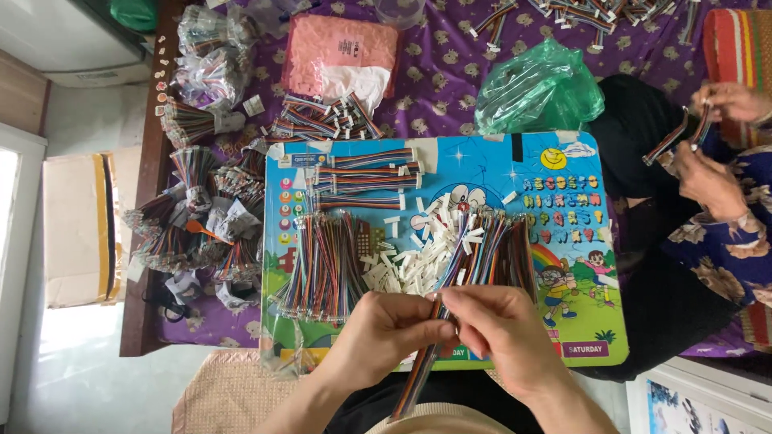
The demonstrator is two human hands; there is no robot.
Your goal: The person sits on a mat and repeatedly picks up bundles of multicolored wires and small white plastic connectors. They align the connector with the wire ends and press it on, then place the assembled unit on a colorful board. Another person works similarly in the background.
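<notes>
— How far along are we? On the left of the bright blue cartoon-printed board [563, 233] lies a heap of multicoloured ribbon-wire bundles [326, 265], and more lie stacked flat above it.

— Plenty left, we judge: small white plastic connectors [410, 261] lie loose in the middle, with another fan of wires [498, 249] beside them.

— And our hands?

— Our left hand [386, 329] pinches one striped multicoloured ribbon cable [418, 374] near its top, grip clamped; our right hand [503, 329] meets it, fingertips closed on the cable's end.

Green plastic bag [537, 86], pink cloth [338, 48], purple patterned bedsheet [434, 72], cardboard box [76, 229]
</notes>
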